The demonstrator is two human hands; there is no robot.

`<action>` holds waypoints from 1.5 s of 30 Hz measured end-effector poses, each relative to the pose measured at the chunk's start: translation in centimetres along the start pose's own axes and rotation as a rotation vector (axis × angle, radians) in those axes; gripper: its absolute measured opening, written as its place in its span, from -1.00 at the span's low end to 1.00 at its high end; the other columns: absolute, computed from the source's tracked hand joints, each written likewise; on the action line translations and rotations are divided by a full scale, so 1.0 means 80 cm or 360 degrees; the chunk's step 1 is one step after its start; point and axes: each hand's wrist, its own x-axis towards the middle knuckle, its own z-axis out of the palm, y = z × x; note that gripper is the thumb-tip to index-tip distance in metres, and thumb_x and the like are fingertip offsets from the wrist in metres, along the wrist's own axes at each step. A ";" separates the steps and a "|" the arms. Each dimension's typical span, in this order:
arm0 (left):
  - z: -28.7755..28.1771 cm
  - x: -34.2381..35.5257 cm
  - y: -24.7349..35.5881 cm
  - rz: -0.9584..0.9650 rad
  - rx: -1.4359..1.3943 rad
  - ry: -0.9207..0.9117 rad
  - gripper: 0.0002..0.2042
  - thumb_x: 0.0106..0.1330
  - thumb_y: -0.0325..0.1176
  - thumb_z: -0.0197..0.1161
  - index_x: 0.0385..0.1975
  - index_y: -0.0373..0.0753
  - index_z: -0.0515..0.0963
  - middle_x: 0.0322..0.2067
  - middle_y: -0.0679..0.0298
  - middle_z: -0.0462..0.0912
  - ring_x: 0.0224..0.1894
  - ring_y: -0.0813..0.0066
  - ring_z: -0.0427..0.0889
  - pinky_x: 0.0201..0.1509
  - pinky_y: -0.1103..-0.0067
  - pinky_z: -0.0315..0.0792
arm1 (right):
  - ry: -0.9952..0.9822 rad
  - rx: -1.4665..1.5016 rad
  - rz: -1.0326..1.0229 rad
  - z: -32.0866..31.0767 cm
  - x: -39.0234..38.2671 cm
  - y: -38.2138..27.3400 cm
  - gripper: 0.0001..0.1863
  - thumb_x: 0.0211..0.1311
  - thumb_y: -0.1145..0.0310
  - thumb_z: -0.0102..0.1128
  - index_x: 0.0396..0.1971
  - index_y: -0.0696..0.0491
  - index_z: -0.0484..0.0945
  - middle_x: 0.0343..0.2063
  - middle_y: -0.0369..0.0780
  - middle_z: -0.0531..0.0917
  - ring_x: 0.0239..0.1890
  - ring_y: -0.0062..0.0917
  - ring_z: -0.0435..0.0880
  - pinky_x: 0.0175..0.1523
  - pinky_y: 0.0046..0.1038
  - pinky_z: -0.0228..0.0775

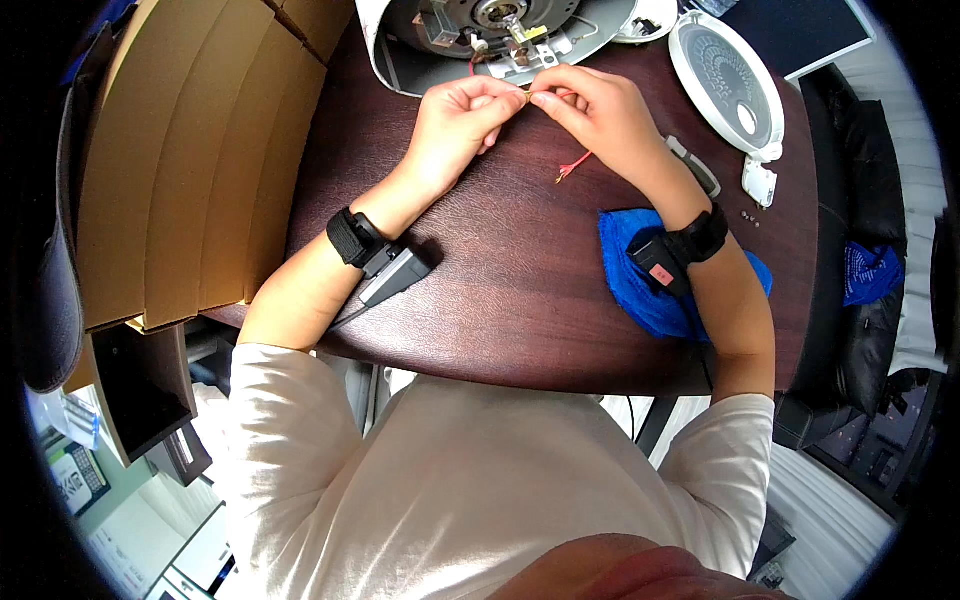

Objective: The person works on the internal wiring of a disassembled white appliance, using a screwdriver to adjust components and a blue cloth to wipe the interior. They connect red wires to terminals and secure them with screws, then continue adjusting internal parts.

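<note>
My left hand (462,122) and my right hand (598,112) meet fingertip to fingertip over the dark wooden table (500,300), pinching a thin yellowish wire (527,93) between them. The wire leads toward the opened underside of a white appliance (480,35) at the far edge, where metal parts and small wiring show. A red wire (574,166) hangs below my right hand, its bare end just above the table. Both wrists wear black bands with small devices.
A round white cover plate (725,85) lies at the far right, with a small white part (760,183) and tiny screws (750,214) beside it. A blue cloth (640,285) lies under my right forearm. Stacked cardboard boxes (200,160) stand at the left.
</note>
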 end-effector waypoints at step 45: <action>-0.002 0.007 -0.012 -0.0056 0.0113 0.0053 -0.88 0.41 -0.37 0.17 -0.27 -0.25 0.61 -0.73 0.53 0.33 -0.72 0.79 0.18 -0.65 0.74 0.04 | -0.0142 -0.0605 0.1116 -0.226 -0.283 0.100 -0.85 0.29 0.34 0.18 -0.26 0.09 0.51 -0.60 -0.16 0.57 -0.53 -0.43 0.57 -0.35 -0.38 0.35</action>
